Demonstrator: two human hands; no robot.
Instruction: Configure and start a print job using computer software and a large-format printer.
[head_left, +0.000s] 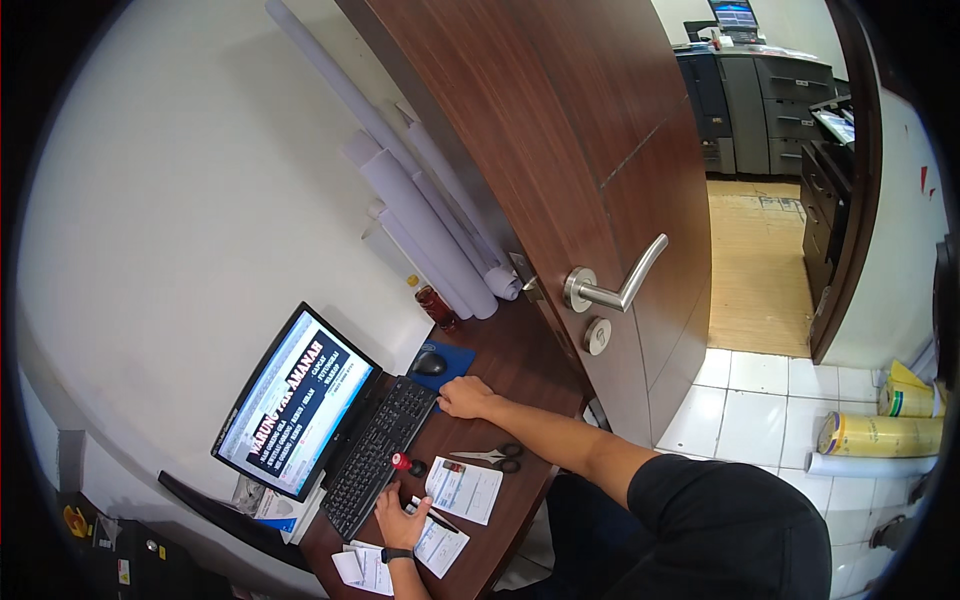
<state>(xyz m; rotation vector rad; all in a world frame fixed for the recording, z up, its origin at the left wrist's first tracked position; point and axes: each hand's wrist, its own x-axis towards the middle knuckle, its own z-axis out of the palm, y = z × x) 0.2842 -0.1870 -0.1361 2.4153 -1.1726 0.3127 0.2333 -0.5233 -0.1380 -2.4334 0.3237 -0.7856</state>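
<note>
My left hand (397, 522), with a dark watch on its wrist, lies at the front of the desk. Its thumb and fingers are apart, touching the edge of a printed receipt slip (441, 547). Just beyond the fingers stand a red-topped stamp (401, 461) and a small dark round piece (418, 468). My right hand (466, 397) rests by the right end of a black keyboard (380, 458), near a black mouse (430, 363) on a blue pad. Its fingers are curled under, so whatever they may hold is hidden. A receipt pad (465, 490) and dark-handled scissors (490, 457) lie between my arms.
A monitor (297, 402) stands behind the keyboard. More slips (365, 568) lie at the desk's near left. A bottle of reddish liquid (432, 303) and tall paper rolls (420, 215) stand against the wall. An open wooden door (620, 130) borders the desk's right side.
</note>
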